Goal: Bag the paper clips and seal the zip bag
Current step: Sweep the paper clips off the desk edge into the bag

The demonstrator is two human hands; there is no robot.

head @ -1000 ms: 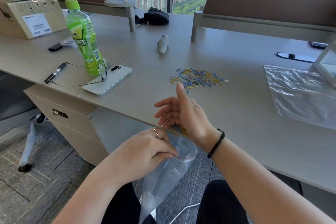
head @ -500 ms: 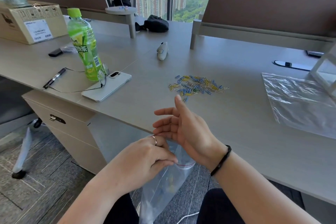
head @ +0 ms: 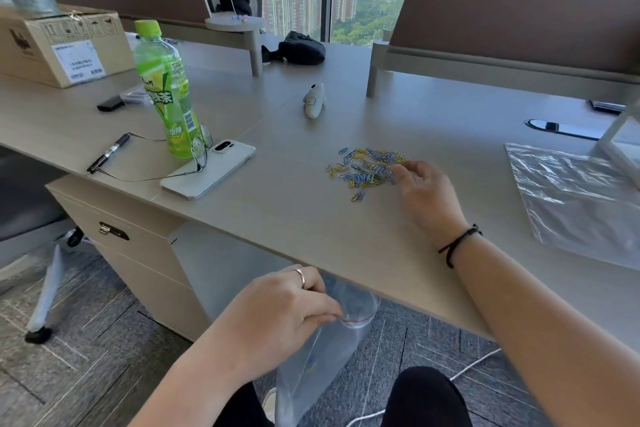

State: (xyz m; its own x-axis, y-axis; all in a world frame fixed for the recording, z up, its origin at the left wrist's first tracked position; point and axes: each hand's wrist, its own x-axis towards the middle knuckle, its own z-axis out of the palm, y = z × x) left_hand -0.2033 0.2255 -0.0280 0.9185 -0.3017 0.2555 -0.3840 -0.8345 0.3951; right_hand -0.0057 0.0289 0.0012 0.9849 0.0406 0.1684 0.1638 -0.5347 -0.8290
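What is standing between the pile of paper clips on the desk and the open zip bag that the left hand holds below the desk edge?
Nothing visible blocks it. The paper clips lie on bare desk, the right hand already at them. The zip bag hangs just under the desk edge, its mouth pinched by the left hand.

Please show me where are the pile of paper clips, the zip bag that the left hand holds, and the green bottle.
paper clips (head: 363, 166): head view, middle of the pile on the desk.
zip bag (head: 318, 367): head view, clear body below the red zip line.
green bottle (head: 166, 87): head view, its label.
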